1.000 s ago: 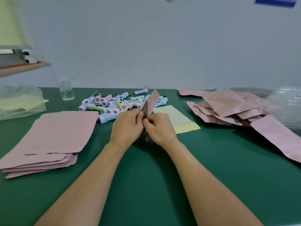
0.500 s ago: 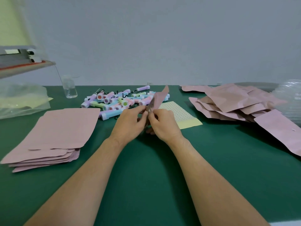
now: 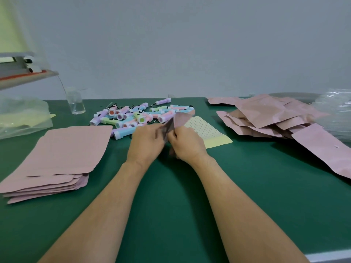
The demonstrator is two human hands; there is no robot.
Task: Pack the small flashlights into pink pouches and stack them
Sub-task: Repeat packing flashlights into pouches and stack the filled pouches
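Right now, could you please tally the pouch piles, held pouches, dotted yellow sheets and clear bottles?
Pouch piles: 2, flat stack and loose heap.
Held pouch: 1, gripped by left hand and right hand.
Dotted yellow sheet: 1.
Clear bottle: 1.
Total: 5.

Matt pink paper-like pouches in a flat stack (image 3: 57, 158), glossy pastel plastic flashlights (image 3: 136, 116), smooth matt green table mat (image 3: 171, 205), clear crinkled plastic film (image 3: 334, 114).

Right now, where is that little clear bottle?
In the head view, the clear bottle stands far back on the left of the green table, near the wall, just left of the flashlight pile.
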